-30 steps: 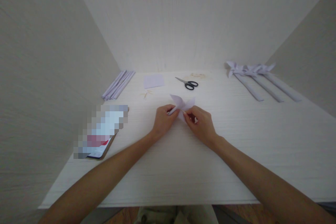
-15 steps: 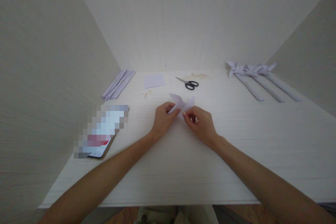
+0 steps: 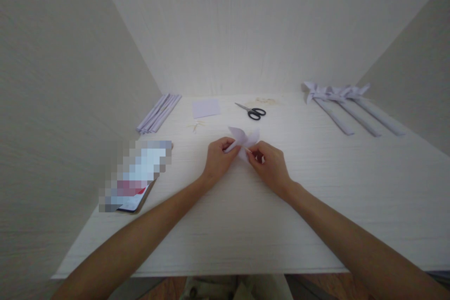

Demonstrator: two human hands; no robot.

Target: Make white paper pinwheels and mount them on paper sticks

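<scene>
1. Smartphone with a lit screen and brown edge (image 3: 142, 176) is laid aslant on the white, streaked tabletop (image 3: 225, 229); most of its screen is masked by pixels.
2. Just beyond it, pale lilac rolled paper tubes (image 3: 159, 113) are bunched side by side.
3. Thin pale sticks (image 3: 196, 125) are loosely clustered, and a flat pale lilac paper sheet (image 3: 206, 108) is placed just behind them.
4. Pale lilac paper with curled, pointed blades (image 3: 242, 138) is held mid-table, between both hands; it is gripped by the left hand (image 3: 221, 155) between thumb and fingers.
5. Black-handled metal scissors (image 3: 251, 111) are laid behind it, near scattered pale brown bits (image 3: 265, 101).
6. By the right hand (image 3: 269, 161), in a narrow pinch, a thin pale sliver (image 3: 246, 149) is held against the paper's middle; its material cannot be told.
7. Three pale lilac paper pinwheels on long stems (image 3: 337, 93) are lined up at the right, their heads overlapping.
</scene>
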